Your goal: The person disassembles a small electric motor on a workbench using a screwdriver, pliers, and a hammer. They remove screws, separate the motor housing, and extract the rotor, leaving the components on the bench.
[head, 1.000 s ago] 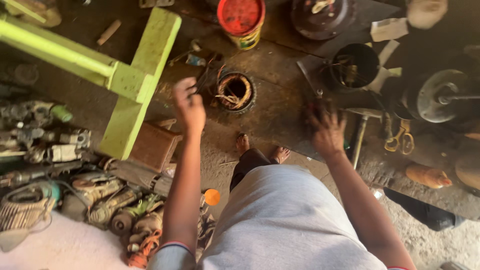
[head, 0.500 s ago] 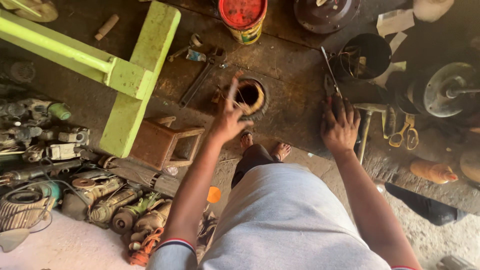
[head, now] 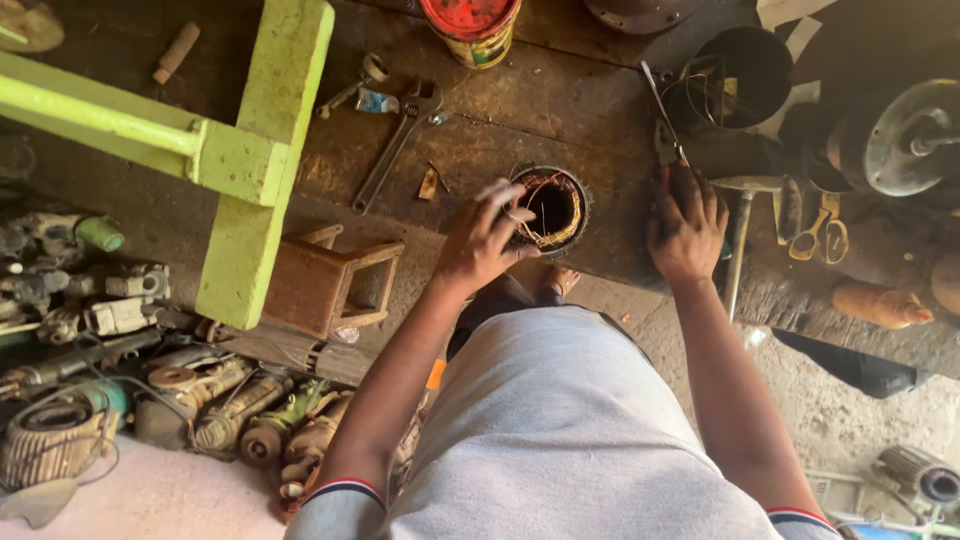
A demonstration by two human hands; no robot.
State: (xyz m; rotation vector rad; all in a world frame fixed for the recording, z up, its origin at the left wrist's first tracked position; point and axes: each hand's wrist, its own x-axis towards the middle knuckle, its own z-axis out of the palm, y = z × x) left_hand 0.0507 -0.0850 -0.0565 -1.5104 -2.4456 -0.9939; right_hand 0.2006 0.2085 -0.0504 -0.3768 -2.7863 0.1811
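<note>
- Starting at far left, I see a heap of old motor armatures (head: pixel 235 420) and power-tool parts lying on the floor below the counter edge.
- A lime-green metal frame (head: pixel 250 150) crosses the upper left; just beside its lower end stands a small wooden stool (head: pixel 330 285).
- An adjustable wrench (head: pixel 395 145) lies tilted on the dark counter (head: pixel 560 90), with a red-lidded paint can (head: pixel 470 25) above it near the top edge.
- My left hand (head: pixel 480 240) rests at the left rim of the stator; its grip is loosely closed, fingers curled against the rim and the copper windings, thumb below.
- The motor stator (head: pixel 550 205), a round steel ring with copper wire coils inside, sits upright on the counter near its front edge, between my two hands.
- My right hand (head: pixel 685 225) lies flat on the counter just to the right of the stator, fingers spread, grip open and holding nothing; its fingertips are close to a thin metal tool (head: pixel 665 125).
- A black cylindrical housing (head: pixel 740 70) stands beyond that hand.
- Farther right lie a hammer (head: pixel 740 235), yellow-handled scissors (head: pixel 820 230) and a grey rotor disc (head: pixel 905 135).
</note>
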